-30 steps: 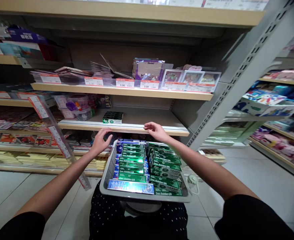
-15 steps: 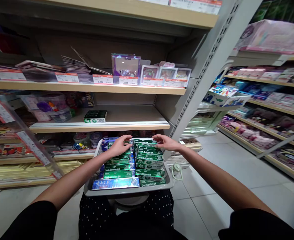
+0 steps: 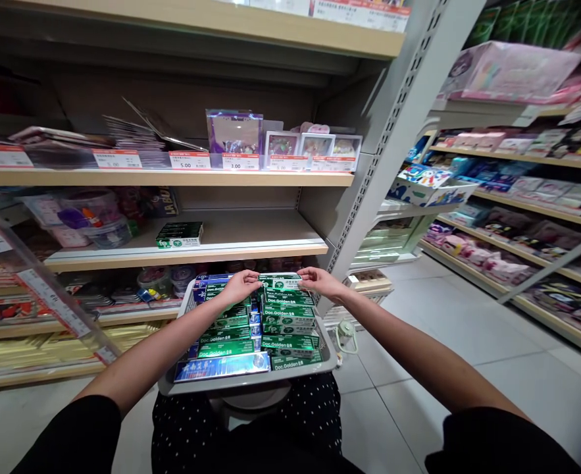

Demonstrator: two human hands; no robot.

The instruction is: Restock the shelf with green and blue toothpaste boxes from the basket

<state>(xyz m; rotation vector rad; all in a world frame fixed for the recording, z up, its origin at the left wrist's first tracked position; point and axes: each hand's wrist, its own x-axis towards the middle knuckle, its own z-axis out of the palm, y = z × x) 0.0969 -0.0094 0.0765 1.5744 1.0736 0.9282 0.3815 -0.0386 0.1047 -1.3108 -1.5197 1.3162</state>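
On my lap rests a grey plastic basket [image 3: 330, 355] packed with green and blue toothpaste boxes, the green ones printed "Doc.Golden". At its far edge a green toothpaste box [image 3: 279, 282] lies crosswise between my hands. The fingers of my left hand [image 3: 241, 287] are closed on its left end, and my right hand [image 3: 318, 282] pinches the right end. Nearest me in the basket is a long shiny blue box [image 3: 222, 367]. Several more green boxes [image 3: 179, 234] stand stacked on the shelf [image 3: 251, 230] ahead, left of its middle.
Above that shelf, another board [image 3: 172, 178] carries price tags and small craft boxes. Clear tubs [image 3: 105, 220] stand at the left. A slanted strip of price labels [image 3: 48, 296] crosses the left side. A grey slotted post [image 3: 393, 118] rises at the right, with a green bottle [image 3: 345, 337] below.
Both hands have drawn in on the far green box, which now shows more of its white-and-green side. My view has shifted slightly to the right.
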